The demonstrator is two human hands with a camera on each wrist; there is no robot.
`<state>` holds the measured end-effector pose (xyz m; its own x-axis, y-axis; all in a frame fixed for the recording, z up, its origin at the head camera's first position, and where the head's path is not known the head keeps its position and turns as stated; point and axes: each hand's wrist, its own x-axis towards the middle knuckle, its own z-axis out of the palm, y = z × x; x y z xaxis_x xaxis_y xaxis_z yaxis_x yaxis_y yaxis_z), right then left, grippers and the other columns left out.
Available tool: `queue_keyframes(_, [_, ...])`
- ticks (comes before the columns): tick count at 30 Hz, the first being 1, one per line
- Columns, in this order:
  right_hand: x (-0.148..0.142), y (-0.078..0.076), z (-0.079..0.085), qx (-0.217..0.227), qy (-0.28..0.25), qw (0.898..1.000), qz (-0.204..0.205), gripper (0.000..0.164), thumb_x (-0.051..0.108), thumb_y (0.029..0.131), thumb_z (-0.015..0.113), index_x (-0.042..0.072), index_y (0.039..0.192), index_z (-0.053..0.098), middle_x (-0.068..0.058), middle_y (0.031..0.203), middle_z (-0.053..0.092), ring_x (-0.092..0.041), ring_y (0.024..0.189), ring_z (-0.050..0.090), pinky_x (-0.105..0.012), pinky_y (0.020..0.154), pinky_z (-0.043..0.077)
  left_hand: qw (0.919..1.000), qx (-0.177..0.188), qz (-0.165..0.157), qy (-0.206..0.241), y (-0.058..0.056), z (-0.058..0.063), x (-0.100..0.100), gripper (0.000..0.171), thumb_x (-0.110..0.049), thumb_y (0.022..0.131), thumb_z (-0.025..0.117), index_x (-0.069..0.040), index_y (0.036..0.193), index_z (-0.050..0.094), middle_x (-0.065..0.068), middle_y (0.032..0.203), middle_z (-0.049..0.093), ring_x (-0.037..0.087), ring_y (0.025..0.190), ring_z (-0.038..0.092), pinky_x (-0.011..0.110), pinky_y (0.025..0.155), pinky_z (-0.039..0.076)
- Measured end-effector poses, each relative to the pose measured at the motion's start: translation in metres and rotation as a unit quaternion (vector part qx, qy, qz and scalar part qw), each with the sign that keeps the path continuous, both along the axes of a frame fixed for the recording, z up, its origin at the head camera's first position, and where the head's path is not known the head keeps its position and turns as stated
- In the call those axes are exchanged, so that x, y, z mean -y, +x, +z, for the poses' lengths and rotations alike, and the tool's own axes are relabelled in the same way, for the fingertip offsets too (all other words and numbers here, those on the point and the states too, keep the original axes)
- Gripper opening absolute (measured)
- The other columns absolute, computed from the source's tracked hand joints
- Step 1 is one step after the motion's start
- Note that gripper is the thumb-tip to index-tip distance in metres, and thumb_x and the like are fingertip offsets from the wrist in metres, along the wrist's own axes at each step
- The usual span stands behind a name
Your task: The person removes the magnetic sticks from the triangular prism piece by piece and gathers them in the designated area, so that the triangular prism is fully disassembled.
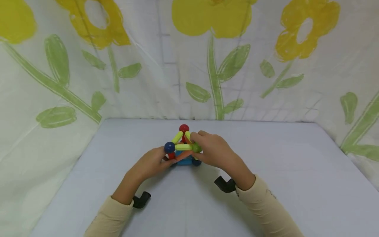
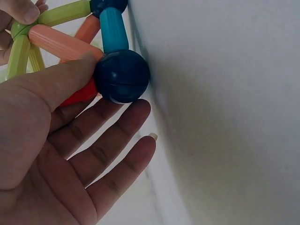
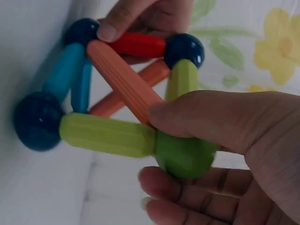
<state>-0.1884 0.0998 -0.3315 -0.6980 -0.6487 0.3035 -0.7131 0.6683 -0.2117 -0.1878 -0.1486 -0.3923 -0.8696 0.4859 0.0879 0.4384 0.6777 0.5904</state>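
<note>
A frame of building sticks and balls (image 1: 184,147) stands on the table between both hands, with a red ball (image 1: 184,128) at its far end. My left hand (image 1: 151,162) pinches its near left corner, the thumb by a dark blue ball (image 2: 122,77) and the end of an orange stick (image 2: 63,42). A red stick (image 3: 140,45) is partly hidden behind that hand. At the upper right corner, my right hand (image 1: 218,152) grips the green ball (image 3: 185,154), its thumb on the orange stick's other end. This stick runs diagonally across the near side.
A white table (image 1: 284,171) lies under the frame. Behind it hangs a pale curtain (image 1: 142,95) printed with yellow flowers. A black curved piece (image 1: 142,199) sits at the left wrist, and another black piece (image 1: 224,185) at the right.
</note>
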Motion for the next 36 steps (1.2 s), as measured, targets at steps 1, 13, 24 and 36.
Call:
queue_keyframes(1, [0.002, -0.001, -0.002, -0.001, -0.002, 1.0, 0.0, 0.034, 0.015, 0.083, 0.084, 0.012, 0.1, 0.054, 0.001, 0.079, 0.049, -0.012, 0.053, 0.041, -0.022, 0.047, 0.032, 1.0, -0.003, 0.002, -0.003, 0.0, 0.001, 0.0, 0.03, -0.015, 0.092, 0.076, -0.003, 0.116, 0.064, 0.004, 0.096, 0.069, 0.02, 0.086, 0.069, 0.035, 0.076, 0.058])
queue_keyframes(13, [0.014, 0.0, -0.017, -0.011, -0.052, 0.998, -0.02, 0.024, 0.0, 0.077, 0.062, 0.008, 0.091, 0.044, -0.002, 0.068, 0.039, -0.015, 0.053, 0.039, -0.022, 0.044, 0.028, 0.9998, -0.012, 0.003, -0.014, 0.002, 0.002, -0.002, 0.026, -0.015, 0.092, 0.076, -0.002, 0.111, 0.065, 0.006, 0.096, 0.07, 0.019, 0.085, 0.068, 0.033, 0.074, 0.057])
queue_keyframes(24, [0.016, -0.003, -0.017, 0.016, -0.062, 0.995, -0.072, 0.026, -0.001, 0.08, 0.065, 0.008, 0.093, 0.045, -0.001, 0.067, 0.045, -0.015, 0.053, 0.044, -0.024, 0.045, 0.035, 0.9997, -0.012, 0.006, -0.021, 0.001, 0.003, -0.005, 0.02, -0.016, 0.092, 0.076, -0.004, 0.105, 0.066, 0.005, 0.095, 0.07, 0.02, 0.086, 0.068, 0.034, 0.075, 0.057])
queue_keyframes(36, [0.012, -0.002, -0.011, 0.036, -0.073, 0.995, -0.055, 0.021, -0.001, 0.081, 0.064, 0.008, 0.092, 0.048, 0.003, 0.062, 0.037, -0.012, 0.051, 0.038, -0.023, 0.045, 0.029, 0.9995, -0.017, 0.01, -0.025, 0.001, 0.002, -0.005, 0.016, -0.016, 0.092, 0.076, -0.005, 0.099, 0.068, 0.004, 0.094, 0.071, 0.02, 0.087, 0.069, 0.034, 0.076, 0.057])
